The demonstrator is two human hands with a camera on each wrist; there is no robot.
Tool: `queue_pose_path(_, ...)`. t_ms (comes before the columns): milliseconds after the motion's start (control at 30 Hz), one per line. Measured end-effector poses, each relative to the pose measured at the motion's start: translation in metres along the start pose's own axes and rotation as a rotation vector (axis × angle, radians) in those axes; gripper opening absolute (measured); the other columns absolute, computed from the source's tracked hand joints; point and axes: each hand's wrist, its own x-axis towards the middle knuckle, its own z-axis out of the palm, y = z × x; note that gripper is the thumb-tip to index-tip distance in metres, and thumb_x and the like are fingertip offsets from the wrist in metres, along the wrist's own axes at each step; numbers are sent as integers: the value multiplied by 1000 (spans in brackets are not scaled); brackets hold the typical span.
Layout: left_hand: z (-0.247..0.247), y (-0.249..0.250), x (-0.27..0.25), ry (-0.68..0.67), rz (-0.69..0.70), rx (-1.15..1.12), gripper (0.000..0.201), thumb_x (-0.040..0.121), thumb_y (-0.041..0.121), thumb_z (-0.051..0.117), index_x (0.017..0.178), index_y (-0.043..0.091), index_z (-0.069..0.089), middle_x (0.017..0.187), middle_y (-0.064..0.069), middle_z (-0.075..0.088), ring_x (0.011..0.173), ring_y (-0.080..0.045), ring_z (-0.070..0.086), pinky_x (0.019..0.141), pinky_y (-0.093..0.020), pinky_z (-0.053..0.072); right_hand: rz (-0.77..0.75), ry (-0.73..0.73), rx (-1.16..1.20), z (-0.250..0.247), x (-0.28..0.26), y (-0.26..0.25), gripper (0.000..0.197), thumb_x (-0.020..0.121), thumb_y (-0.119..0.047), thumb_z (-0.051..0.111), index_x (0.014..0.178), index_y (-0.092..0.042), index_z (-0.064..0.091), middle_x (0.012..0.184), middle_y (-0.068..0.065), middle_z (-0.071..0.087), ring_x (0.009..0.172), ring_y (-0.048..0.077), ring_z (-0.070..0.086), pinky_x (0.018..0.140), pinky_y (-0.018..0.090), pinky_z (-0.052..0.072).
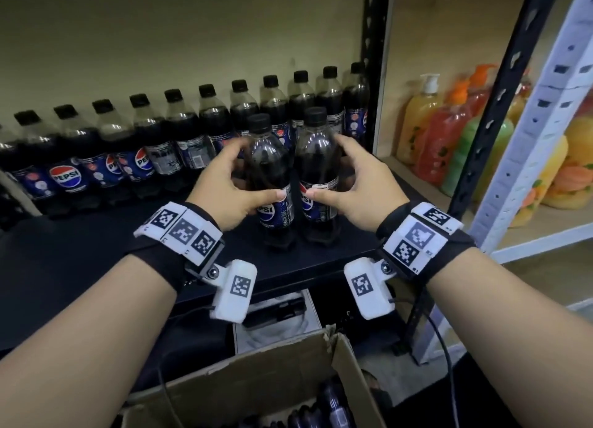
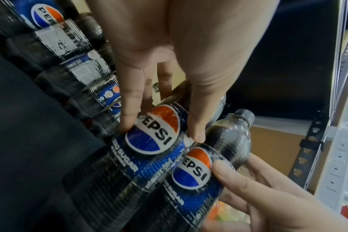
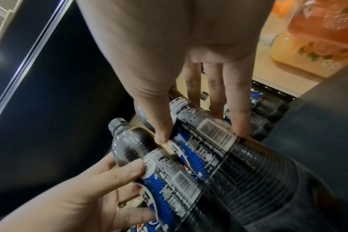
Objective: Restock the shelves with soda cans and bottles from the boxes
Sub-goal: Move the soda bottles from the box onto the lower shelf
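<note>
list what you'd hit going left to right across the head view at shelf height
row of pepsi bottles → left hand → left held bottle → right held bottle → right hand → black shelf post → soap pump bottles

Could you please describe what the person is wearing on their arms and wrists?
Both forearms are bare, without sleeves. Each wrist carries a black fabric band topped with white blocks printed with black square-pattern markers. A white camera housing with one marker hangs beneath each wrist, trailing thin black cables. No gloves or rings are visible.
</note>
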Motion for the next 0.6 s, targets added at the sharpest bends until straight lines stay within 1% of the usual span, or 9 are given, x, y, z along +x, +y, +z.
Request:
queue_pose_path(67, 10, -1, 10, 6, 19, -3, 78, 68, 13, 91, 130, 37, 50, 113, 10, 67, 95, -12, 73, 71, -53, 63, 11, -9, -20, -3, 8, 4, 87, 75, -35, 88, 147, -37, 40, 128, -19, 63, 117, -2, 59, 104, 28, 50)
queue_pose_path(167, 26, -1, 30, 18, 37, 10, 80, 69, 15, 92, 132, 38, 49, 114, 16, 64, 103, -11, 69, 85, -47, 61, 59, 9, -45, -8, 24, 13, 88, 76, -35, 88, 147, -41, 38, 127, -19, 63, 115, 1, 61, 104, 30, 50)
queue_pose_path(233, 37, -3, 47, 29, 46, 37, 81, 68, 18, 93, 130, 42, 48, 115, 19, 63, 107, -12, 68, 89, -46, 59, 99, 25, -48, -13, 37, 20, 89, 76, -33, 87, 149, -40, 37, 129, -17, 62, 117, 4, 60, 105, 28, 48)
queue_pose_path(300, 48, -4, 65, 40, 55, 68, 80, 66, 24, 94, 127, 46, 48, 115, 20, 62, 106, -13, 67, 91, -45, 58, 130, 42, -80, -20, 48, 24, 86, 78, -30, 86, 149, -37, 38, 128, -16, 62, 118, 4, 58, 101, 19, 42)
queue_pose_path(367, 58, -5, 83, 43, 61, 91, 77, 65, 27, 94, 121, 50, 47, 114, 19, 61, 106, -11, 65, 90, -42, 58, 163, 60, -113, -26, 58, 28, 85, 80, -28, 85, 150, -34, 37, 127, -15, 60, 117, 5, 56, 95, 15, 38)
queue_pose_path(433, 67, -7, 101, 38, 56, 90, 76, 65, 27, 94, 120, 52, 47, 113, 17, 63, 105, -14, 66, 87, -45, 60, 197, 77, -131, -32, 69, 34, 84, 80, -27, 85, 150, -31, 38, 131, -9, 62, 120, 11, 57, 93, 17, 38)
queue_pose_path(500, 76, -9, 117, 46, 55, 103, 76, 66, 25, 93, 122, 49, 47, 109, 18, 64, 103, -14, 67, 85, -47, 61, 240, 101, -144, -34, 81, 42, 80, 80, -29, 85, 147, -26, 40, 133, -4, 62, 121, 16, 59, 91, 20, 39)
queue_pose_path(600, 90, -11, 141, 77, 70, 114, 74, 68, 24, 93, 123, 46, 48, 103, 20, 62, 99, -13, 67, 84, -46, 61, 318, 177, -138, -33, 102, 56, 70, 79, -31, 85, 136, -22, 44, 126, -3, 63, 111, 15, 61, 86, 25, 44)
